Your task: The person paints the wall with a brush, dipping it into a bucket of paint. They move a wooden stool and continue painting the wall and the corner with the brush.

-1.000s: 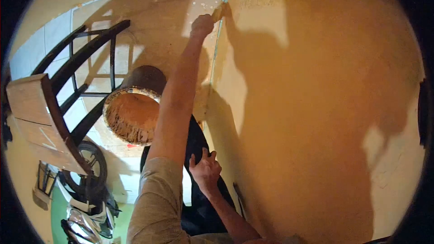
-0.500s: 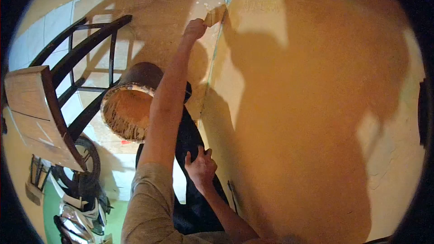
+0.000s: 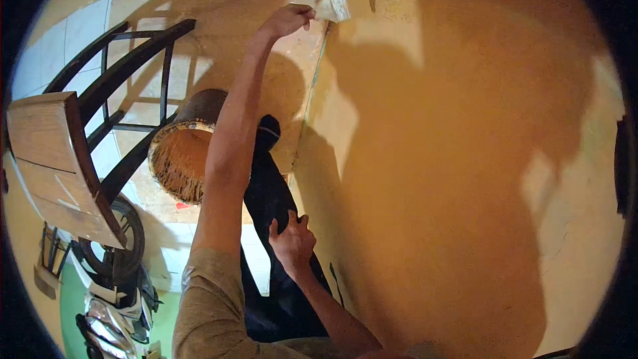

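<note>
A flat, wide paintbrush [image 3: 333, 6] is in my left hand [image 3: 290, 20], its pale, streaked head over the top end of the corner line where wall and floor meet. My left arm stretches across the bucket [image 3: 183, 163], whose inside is coated with orange-brown paint and drips; the arm hides part of its rim. Lower down, my right hand [image 3: 294, 246] lies on my dark trouser leg [image 3: 269, 203] with its fingers spread, holding nothing. The orange-tan wall [image 3: 438, 159] fills the right side, under a large shadow.
A wooden chair [image 3: 56, 159] with dark legs stands left of the bucket. Below it are a wheel [image 3: 119, 239] and a white motorbike [image 3: 113, 326]. White tiles [image 3: 83, 36] show at the upper left, beside a brownish sheet on the floor [image 3: 232, 20].
My left hand has moved up and slightly left, and its wrist has turned. The paintbrush has swung up and right, showing its pale side. My right hand stays on the leg.
</note>
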Demonstrator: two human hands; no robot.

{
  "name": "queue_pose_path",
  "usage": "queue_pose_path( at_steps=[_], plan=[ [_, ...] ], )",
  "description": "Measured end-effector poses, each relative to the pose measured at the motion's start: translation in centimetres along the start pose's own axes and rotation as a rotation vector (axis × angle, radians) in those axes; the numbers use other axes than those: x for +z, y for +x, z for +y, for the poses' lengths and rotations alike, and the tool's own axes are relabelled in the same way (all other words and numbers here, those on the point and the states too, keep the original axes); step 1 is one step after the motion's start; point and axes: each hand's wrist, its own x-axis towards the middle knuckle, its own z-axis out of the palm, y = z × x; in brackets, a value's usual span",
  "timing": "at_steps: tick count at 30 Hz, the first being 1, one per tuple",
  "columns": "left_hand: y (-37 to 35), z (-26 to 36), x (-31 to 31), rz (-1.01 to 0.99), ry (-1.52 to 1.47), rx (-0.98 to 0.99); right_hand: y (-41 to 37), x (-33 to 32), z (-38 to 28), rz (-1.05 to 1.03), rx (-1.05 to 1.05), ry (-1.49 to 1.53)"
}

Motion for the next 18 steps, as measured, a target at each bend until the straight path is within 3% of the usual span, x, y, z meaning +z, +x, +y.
queue_pose_path(
  at_steps=[3, 5, 6, 8, 9, 11, 13, 14, 16, 18],
  plan=[
    [1.7, 1.1, 0.3, 0.063, 0.109, -0.056, 0.2, -0.5, -0.3, 0.004, 0.007, 0.009],
    [2.1, 2.1, 1.1, 0.029, 0.235, 0.137, 0.3, -0.9, -0.4, 0.007, 0.012, 0.009],
    [1.8, 2.6, 1.7, 0.028, 0.227, 0.136, 0.2, -0.9, -0.4, 0.003, 0.015, 0.017],
    [0.0, 4.2, 3.0, -0.18, -0.275, 0.032, 0.2, -0.5, -0.1, 0.021, 0.003, 0.029],
    [-0.9, 4.6, 3.9, -0.162, -0.331, 0.115, 0.2, -0.5, -0.2, 0.016, 0.009, 0.016],
    [0.2, 2.7, 4.7, -0.199, -0.309, 0.042, 0.2, -0.3, -0.1, 0.009, 0.018, 0.005],
    [2.0, -1.6, 6.5, -0.106, 0.146, -0.199, 0.1, 0.0, 0.3, 0.046, -0.012, 0.035],
    [1.7, -1.3, 6.6, -0.103, 0.146, -0.196, 0.2, 0.1, 0.5, 0.049, -0.014, 0.034],
    [0.2, -1.0, 7.0, 0.33, 0.574, -0.336, 0.2, 0.3, 0.6, 0.05, -0.02, 0.003],
    [-0.2, -0.1, 6.4, 0.23, 0.66, -0.382, 0.1, 0.3, 0.6, 0.065, -0.03, -0.005]
  ],
)
